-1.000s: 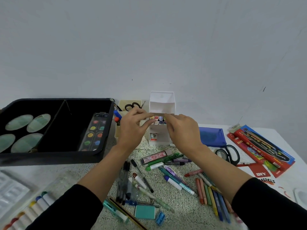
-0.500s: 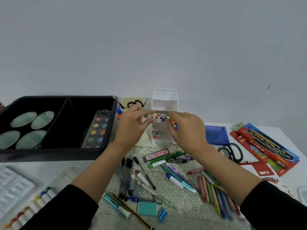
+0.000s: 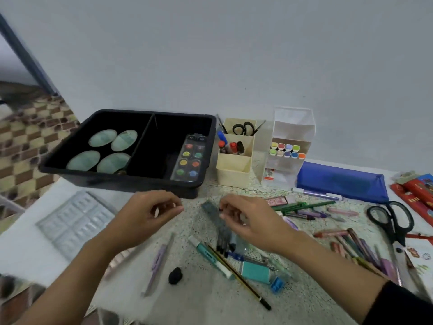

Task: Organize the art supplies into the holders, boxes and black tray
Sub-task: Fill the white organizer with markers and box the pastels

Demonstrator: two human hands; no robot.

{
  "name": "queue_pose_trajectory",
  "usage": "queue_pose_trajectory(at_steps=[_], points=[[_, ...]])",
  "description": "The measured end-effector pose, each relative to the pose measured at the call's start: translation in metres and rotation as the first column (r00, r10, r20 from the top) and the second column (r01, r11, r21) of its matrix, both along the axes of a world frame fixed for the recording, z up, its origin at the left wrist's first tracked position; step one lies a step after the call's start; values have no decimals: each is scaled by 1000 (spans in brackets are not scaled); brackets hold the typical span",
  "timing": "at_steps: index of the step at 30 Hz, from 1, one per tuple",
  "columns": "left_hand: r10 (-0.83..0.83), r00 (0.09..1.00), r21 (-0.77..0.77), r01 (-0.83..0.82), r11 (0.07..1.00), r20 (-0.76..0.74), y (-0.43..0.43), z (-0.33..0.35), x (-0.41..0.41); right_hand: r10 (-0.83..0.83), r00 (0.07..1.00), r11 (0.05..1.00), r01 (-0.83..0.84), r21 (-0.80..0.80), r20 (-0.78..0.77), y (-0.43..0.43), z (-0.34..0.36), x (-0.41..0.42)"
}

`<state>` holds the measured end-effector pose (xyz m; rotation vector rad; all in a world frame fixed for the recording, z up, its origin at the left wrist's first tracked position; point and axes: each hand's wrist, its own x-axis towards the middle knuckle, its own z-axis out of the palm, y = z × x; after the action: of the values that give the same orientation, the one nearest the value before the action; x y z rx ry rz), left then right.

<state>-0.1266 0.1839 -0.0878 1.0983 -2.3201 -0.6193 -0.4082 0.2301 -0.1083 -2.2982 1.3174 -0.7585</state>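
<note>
My left hand [image 3: 150, 212] hovers over the speckled table in front of the black tray [image 3: 117, 178], fingers loosely curled and holding nothing. My right hand [image 3: 250, 221] is beside it, its curled fingertips at the top of a clear packet of black pens [image 3: 221, 231]; blur hides whether they grip it. The white marker box [image 3: 291, 127] stands open at the back with pastel markers [image 3: 285, 150] inside, next to a cream holder [image 3: 234, 171]. Loose pens [image 3: 302, 206] and crayons [image 3: 351, 242] lie to the right.
The tray holds green ovals and a watercolour set [image 3: 189, 158]. A white palette [image 3: 72, 221] lies on the left. A blue pouch [image 3: 339, 181], scissors [image 3: 393, 219] and red pastel box [image 3: 417, 195] are on the right. A black lump [image 3: 175, 275], a teal eraser [image 3: 255, 272] and a pencil [image 3: 239, 277] lie near me.
Both hands have left the marker box and dropped towards me over the table. The view has swung left and down.
</note>
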Motion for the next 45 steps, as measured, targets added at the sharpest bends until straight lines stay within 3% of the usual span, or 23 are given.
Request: queue_pose_trajectory(at_steps=[5,9,14,19,25,29,35,40,45], points=[[126,972,45,-138,989,200,12,-20,51,137,976,990,-130,54,-168,-14,-15,47],[18,907,-28,-7,1000,421,29,-44,44,195,880,978,-143,150,-433,-19,-22,67],[-39,872,-52,73,996,488,32,-51,22,130,883,986,-68,150,-452,-15,-27,71],[-51,919,10,51,999,391,21,-44,3,52,943,964,38,263,-329,-8,-24,64],[-110,970,63,99,993,216,8,-20,-35,-163,987,919,156,362,-12,-3,4,28],[-164,979,87,155,984,117,4,5,-85,-322,935,908,261,327,148,2,26,-9],[-208,978,-45,208,977,7,-8,36,-157,-493,824,868,443,223,280,14,47,-69],[-93,988,-223,64,973,-124,-24,51,-188,-600,764,798,594,105,237,19,62,-104],[0,966,-218,-58,974,-260,-27,59,-195,-659,691,747,648,147,297,13,62,-116]])
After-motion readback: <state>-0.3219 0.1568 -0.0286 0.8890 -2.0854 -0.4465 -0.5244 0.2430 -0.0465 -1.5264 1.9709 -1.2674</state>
